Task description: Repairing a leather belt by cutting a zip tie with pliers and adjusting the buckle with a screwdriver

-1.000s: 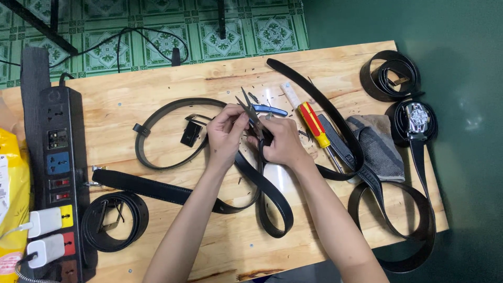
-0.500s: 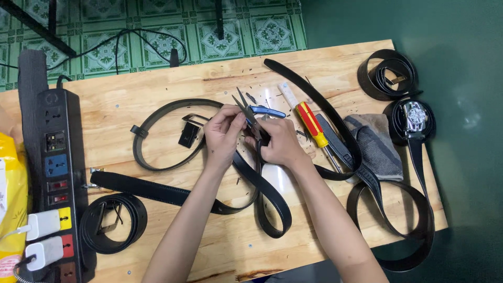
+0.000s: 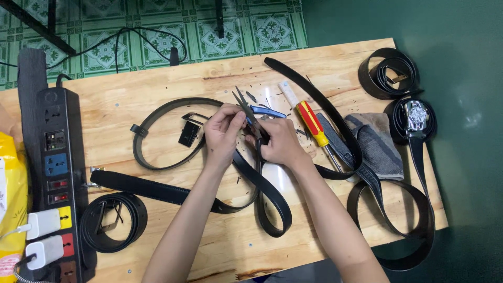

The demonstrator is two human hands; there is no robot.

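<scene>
Near the front edge of the wooden table lie a coiled black belt and the loop of the black belt being worked on. Its end goes up into the two hands at the middle — the left hand pinches it, fingers closed. The right hand grips small scissors, just beside the left. Behind them lies a red-and-yellow screwdriver.

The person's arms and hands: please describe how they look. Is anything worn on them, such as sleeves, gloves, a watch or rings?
Both forearms are bare as far as the frame shows; no sleeves are visible. The left hand and the right hand wear no gloves. No watch or bracelet shows on either wrist, and no ring can be made out on the fingers.
</scene>
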